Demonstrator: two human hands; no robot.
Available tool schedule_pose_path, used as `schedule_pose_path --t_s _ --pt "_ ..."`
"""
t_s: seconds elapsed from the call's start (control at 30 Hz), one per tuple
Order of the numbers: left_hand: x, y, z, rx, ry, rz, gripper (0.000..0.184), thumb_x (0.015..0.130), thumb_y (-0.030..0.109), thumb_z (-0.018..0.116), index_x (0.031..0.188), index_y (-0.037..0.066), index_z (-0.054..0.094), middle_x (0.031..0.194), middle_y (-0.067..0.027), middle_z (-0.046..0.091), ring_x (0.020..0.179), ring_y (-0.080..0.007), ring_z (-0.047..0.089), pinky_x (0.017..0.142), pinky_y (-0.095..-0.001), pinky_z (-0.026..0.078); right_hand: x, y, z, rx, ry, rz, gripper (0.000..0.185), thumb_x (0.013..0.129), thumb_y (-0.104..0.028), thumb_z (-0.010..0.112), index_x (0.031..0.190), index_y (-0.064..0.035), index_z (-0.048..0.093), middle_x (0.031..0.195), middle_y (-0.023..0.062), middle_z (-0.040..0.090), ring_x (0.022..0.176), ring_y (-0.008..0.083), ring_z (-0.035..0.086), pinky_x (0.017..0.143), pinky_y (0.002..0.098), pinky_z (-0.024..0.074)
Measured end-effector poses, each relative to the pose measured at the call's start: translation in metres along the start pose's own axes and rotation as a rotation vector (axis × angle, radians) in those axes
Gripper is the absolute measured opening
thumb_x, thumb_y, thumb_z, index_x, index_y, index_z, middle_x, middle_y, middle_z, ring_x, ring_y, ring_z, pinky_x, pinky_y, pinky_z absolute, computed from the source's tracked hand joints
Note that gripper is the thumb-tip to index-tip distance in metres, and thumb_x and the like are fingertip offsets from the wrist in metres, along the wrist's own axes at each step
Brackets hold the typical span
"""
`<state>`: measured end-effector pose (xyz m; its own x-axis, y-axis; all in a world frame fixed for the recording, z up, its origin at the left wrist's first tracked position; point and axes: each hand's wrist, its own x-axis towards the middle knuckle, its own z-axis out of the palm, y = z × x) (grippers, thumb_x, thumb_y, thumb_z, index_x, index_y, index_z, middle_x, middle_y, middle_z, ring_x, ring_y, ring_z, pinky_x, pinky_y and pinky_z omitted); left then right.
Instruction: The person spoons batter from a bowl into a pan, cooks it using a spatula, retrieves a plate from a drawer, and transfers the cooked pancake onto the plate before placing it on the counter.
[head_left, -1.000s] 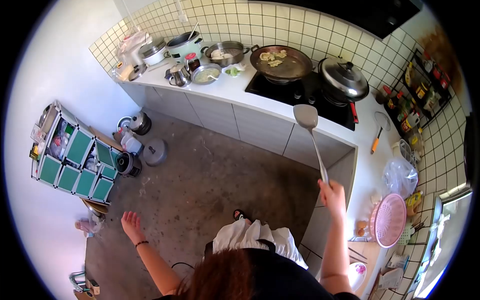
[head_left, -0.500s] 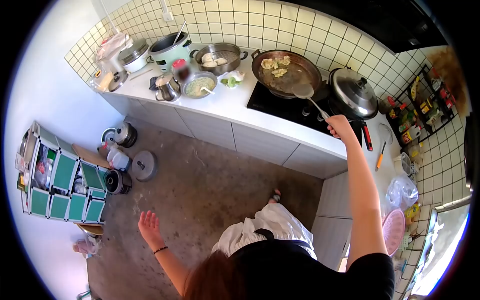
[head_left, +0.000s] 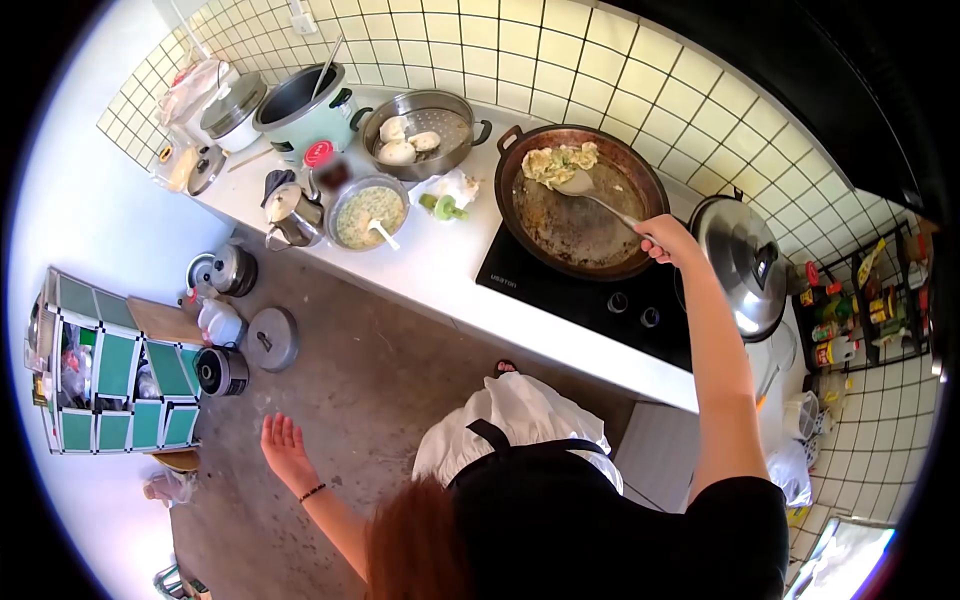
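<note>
My right hand [head_left: 668, 240] is closed around the handle of a metal spatula [head_left: 609, 209], above the near right rim of a wide brown pan [head_left: 560, 232]. The spatula's head touches the lower edge of a clump of yellowish egg-like food [head_left: 556, 165] at the pan's far left. Oily residue coats the pan floor. My left hand [head_left: 286, 450] hangs over the floor with its fingers stretched out, holding nothing. The pan rests on a black cooktop [head_left: 520, 283].
Left of the pan stand a bowl of pale green mixture [head_left: 352, 215], a steamer pot with buns [head_left: 465, 150], a rice cooker [head_left: 318, 130] and a kettle [head_left: 293, 215]. A large lidded pot [head_left: 735, 250] is at the right, near a spice rack [head_left: 868, 300].
The spatula and my right hand have moved from the pan's near right rim inward to the food. The food pieces are now gathered into one clump. My view has shifted nearer the counter.
</note>
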<state>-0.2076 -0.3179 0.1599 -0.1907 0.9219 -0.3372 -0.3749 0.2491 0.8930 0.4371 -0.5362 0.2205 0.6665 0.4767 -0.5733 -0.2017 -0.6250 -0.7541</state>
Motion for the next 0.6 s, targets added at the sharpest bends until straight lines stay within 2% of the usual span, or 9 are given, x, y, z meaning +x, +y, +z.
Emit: schedule_pose_path --t_s 0.1,0.2,0.33,0.37,0.47,0.57,0.6 --pt "-0.006 0.005 0.035 -0.004 0.046 -0.004 0.04 0.091 0.029 0.042 0.123 0.006 0.048 0.118 -0.0085 0.053 0.103 -0.0184 0.052 0.089 -0.0313 0.043 0.023 -0.017 0.016 0.006 -0.012 -0.022 0.019 0.082 -0.018 0.059 0.075 -0.0006 0.054 0.056 0.0061 0.049 0.038 0.0098 0.037 0.033 0.025 0.023" --pt "0.004 0.001 0.035 0.032 0.043 -0.001 0.043 0.09 0.032 0.044 0.124 0.005 0.048 0.119 -0.0073 0.052 0.108 -0.0184 0.05 0.09 -0.0317 0.042 0.033 -0.009 0.033 0.158 -0.048 -0.058 0.018 0.083 -0.018 0.058 0.076 -0.0016 0.054 0.058 0.004 0.049 0.038 0.0078 0.036 0.033 0.0241 0.0223" --pt "0.023 0.002 0.045 0.044 0.063 -0.013 0.038 0.091 0.027 0.041 0.121 0.006 0.05 0.115 -0.0067 0.054 0.101 -0.0165 0.052 0.088 -0.0299 0.043 0.013 0.011 0.035 0.352 -0.11 -0.113 0.017 0.084 -0.016 0.057 0.075 -0.0034 0.053 0.058 0.001 0.048 0.039 0.0047 0.035 0.034 0.0214 0.0209" --pt "0.033 0.003 0.048 0.047 0.042 -0.013 0.038 0.091 0.028 0.041 0.121 0.006 0.051 0.114 -0.0064 0.054 0.101 -0.0164 0.052 0.087 -0.0296 0.043 0.006 0.016 0.033 0.385 -0.074 -0.103 0.014 0.085 -0.015 0.056 0.084 -0.0007 0.057 0.059 -0.0006 0.048 0.039 0.0036 0.034 0.034 0.0194 0.0184" --pt "0.066 0.005 0.062 0.05 -0.027 -0.01 0.037 0.091 0.028 0.042 0.12 0.006 0.051 0.112 -0.006 0.055 0.1 -0.0159 0.053 0.086 -0.0292 0.044 -0.024 0.023 0.021 0.202 0.068 -0.156 0.024 0.083 -0.016 0.059 0.102 -0.0014 0.061 0.058 0.0035 0.048 0.042 0.0073 0.042 0.036 0.0236 0.0292" --pt "0.095 0.009 0.086 0.05 -0.11 -0.002 0.036 0.091 0.027 0.044 0.119 0.005 0.051 0.11 -0.006 0.056 0.099 -0.0155 0.053 0.085 -0.0284 0.044 -0.038 0.051 0.016 -0.466 0.509 -0.691 0.037 0.08 -0.015 0.061 0.117 -0.0106 0.059 0.061 0.0088 0.052 0.05 0.0173 0.054 0.045 0.0314 0.0423" --pt "0.103 0.009 0.096 0.052 -0.141 0.001 0.036 0.091 0.027 0.045 0.119 0.005 0.052 0.109 -0.0061 0.057 0.098 -0.0154 0.053 0.084 -0.0281 0.044 -0.05 0.05 0.02 -0.6 0.576 -0.67 0.039 0.079 -0.015 0.062 0.117 -0.0129 0.059 0.062 0.0096 0.053 0.054 0.0204 0.056 0.049 0.0333 0.044"
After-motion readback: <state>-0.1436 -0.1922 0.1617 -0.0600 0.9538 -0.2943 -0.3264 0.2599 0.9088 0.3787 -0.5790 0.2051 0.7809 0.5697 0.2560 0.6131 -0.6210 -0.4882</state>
